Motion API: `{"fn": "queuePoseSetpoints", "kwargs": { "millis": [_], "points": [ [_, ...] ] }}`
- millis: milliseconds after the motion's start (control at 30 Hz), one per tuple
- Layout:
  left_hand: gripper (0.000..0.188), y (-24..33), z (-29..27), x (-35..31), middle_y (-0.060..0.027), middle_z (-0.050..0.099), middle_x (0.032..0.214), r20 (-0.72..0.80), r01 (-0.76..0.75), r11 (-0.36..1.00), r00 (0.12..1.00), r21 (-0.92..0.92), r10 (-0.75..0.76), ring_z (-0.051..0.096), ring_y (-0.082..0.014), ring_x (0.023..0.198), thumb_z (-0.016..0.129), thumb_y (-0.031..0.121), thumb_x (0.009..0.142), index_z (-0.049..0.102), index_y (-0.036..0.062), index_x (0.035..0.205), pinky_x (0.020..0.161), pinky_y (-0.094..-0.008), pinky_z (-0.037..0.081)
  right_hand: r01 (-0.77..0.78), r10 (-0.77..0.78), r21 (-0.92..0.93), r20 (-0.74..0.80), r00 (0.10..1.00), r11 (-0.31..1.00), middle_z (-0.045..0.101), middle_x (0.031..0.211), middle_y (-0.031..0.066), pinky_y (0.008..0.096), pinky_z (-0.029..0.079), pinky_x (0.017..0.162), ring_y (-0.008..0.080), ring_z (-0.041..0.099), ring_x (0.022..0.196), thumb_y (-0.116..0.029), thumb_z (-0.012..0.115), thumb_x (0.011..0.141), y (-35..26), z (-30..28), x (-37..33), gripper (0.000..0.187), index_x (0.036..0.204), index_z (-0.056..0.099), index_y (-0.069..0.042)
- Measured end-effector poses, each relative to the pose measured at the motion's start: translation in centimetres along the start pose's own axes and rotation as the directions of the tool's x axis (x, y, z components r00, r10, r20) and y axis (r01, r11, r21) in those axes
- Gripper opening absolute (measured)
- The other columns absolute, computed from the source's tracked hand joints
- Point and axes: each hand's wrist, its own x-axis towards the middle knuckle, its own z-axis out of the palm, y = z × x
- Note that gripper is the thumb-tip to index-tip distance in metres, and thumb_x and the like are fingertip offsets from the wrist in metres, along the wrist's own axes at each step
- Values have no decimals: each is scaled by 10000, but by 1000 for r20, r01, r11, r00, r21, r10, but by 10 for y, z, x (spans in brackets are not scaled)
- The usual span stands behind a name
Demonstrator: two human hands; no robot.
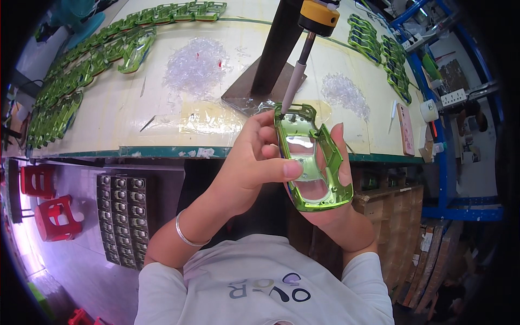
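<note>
Both my hands hold a shiny green toy car body shell (307,172) above the table's front edge, its hollow inside facing up. My left hand (255,163) is closed on its left side, thumb pressed on the inside. My right hand (344,168) wraps round the right side and the lower end from beneath; part of it is hidden by the shell. A mounted tool with a yellow-and-black collar (318,19) reaches down on a slanting rod with a pale sleeve (293,86). Its tip meets or nearly meets the shell's far left corner.
A dark metal post (273,51) rises from a base plate (238,86). Heaps of clear plastic bits (196,66) lie either side. Rows of green shells (89,67) line the table's left and far right (364,39). A phone (405,129) lies right; red stools (58,219) stand left.
</note>
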Motion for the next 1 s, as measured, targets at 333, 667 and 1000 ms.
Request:
{"fn": "queuePoseSetpoints", "kwargs": {
  "millis": [333,667,1000],
  "points": [
    [884,-8,-1,3,-151,379,1172,1,-15,994,1000,105,15,462,-198,1011,706,158,580,162,-16,1254,804,-267,417,36,-56,-122,-164,985,992,564,762,98,296,444,469,188,535,547,-606,240,810,2,-6,-3,660,1072,480,-50],
    [927,-10,-3,8,-195,411,1026,48,-31,998,998,60,28,531,-165,758,739,122,612,66,-62,1223,564,-260,493,133,-175,-184,-232,957,974,534,694,76,238,367,379,135,465,470,-553,277,822,4,1,4,572,1048,486,-71],
    [896,-9,-7,6,-155,404,1125,71,11,996,997,86,-17,498,-162,797,703,129,634,78,-1,1263,571,-259,466,116,-128,-192,-53,990,975,545,702,71,245,398,419,151,524,552,-534,295,815,3,-17,6,533,1048,471,-89]
  ]
}}
